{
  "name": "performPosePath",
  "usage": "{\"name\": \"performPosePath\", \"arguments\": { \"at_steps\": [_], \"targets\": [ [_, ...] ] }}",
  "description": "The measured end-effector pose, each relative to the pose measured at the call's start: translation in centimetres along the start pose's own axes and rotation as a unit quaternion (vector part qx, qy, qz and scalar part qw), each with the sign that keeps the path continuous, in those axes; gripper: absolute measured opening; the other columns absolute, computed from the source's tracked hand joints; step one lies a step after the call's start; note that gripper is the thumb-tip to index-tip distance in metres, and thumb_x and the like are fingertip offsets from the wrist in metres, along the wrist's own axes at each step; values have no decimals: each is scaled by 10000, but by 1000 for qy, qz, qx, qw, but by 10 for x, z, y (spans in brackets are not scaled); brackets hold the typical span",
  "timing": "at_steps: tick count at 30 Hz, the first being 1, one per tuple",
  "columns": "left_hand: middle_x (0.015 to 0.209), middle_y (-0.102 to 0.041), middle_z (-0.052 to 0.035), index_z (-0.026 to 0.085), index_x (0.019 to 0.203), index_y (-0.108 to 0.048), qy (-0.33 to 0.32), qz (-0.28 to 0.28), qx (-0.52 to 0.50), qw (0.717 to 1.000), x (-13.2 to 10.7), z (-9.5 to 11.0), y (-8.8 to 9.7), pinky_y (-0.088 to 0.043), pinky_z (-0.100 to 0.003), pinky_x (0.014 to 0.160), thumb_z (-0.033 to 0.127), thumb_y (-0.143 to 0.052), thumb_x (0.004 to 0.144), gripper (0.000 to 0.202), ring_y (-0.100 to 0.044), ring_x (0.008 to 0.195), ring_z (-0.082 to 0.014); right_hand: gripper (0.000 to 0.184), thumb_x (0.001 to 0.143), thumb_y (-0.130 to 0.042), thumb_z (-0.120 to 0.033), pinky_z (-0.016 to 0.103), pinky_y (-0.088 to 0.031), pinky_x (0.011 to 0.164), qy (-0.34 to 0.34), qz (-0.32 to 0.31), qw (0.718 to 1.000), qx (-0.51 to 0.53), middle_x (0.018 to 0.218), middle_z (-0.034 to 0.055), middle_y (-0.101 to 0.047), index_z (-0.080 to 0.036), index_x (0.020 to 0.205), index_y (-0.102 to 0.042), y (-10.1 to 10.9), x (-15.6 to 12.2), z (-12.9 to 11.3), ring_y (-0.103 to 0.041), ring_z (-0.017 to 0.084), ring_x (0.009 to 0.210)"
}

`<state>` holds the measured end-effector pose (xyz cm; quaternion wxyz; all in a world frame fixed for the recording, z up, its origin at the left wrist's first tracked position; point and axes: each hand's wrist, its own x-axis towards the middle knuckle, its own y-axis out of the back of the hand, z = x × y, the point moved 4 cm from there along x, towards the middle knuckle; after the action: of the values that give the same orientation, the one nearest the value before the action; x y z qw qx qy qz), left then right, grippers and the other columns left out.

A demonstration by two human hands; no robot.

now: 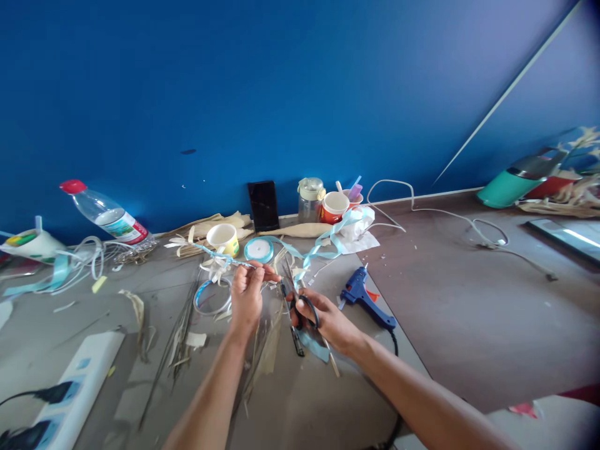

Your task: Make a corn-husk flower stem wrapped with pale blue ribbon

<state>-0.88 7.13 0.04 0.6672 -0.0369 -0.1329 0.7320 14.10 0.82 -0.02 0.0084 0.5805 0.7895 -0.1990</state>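
Observation:
My left hand (248,297) is closed, pinching a thin stem wrapped in light blue ribbon (218,253). The stem slants up to the left and has a pale tuft at its far end. Black-handled scissors (307,310) are gripped in my right hand (328,319), their blades pointing away from me, close to the left fingertips. A black pen (298,344) lies on the table just below the scissors. Loose light blue ribbon (315,347) shows under my right hand, beside a thin stick (334,364). A ribbon spool (259,249) lies beyond my left hand.
A blue glue gun (367,297) rests right of my right hand, its cord running toward me. Behind stand a yellow cup (223,239), a black phone (263,205), a jar (310,199) and a red cup (335,206). A power strip (91,369) lies at left.

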Motion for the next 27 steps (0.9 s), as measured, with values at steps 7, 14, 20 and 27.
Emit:
{"name": "performPosePath", "arguments": {
  "at_steps": [7, 14, 20, 27],
  "targets": [
    [778, -631, 0, 198, 865, -486, -9, -1, 0, 1000, 0, 2, -1, -512, -328, 733, 341, -578, 791, 186, -646, 645, -133, 486, 727, -616, -569, 208, -294, 504, 5, 1, 1000, 1, 652, -3, -571, -151, 972, -583, 0, 1, 1, -419, 67, 532],
    [774, -631, 8, 195, 870, -486, -9, -4, 2, 1000, 0, 3, -1, -512, -321, 725, 338, -575, 799, 183, -647, 648, -131, 513, 714, -612, -589, 209, -275, 490, 5, 2, 1000, -6, 623, -16, -553, -148, 974, -582, 0, 1, 0, -396, 62, 502],
    [773, -636, 9, 196, 867, -487, -6, 7, 2, 1000, -1, 2, -2, -514, -320, 716, 352, -591, 785, 204, -649, 644, -134, 497, 708, -617, -587, 214, -282, 484, 4, 5, 1000, -9, 644, -6, -561, -158, 956, -580, 0, 1, 0, -401, 74, 516],
    [779, -646, 6, 193, 859, -506, -8, 7, -2, 1000, -3, 3, -4, -502, -307, 712, 341, -594, 784, 188, -649, 643, -128, 516, 701, -611, -605, 211, -255, 458, 3, 6, 1000, -11, 640, -6, -556, -159, 958, -576, 0, 0, 0, -383, 70, 499]
  ]
}}
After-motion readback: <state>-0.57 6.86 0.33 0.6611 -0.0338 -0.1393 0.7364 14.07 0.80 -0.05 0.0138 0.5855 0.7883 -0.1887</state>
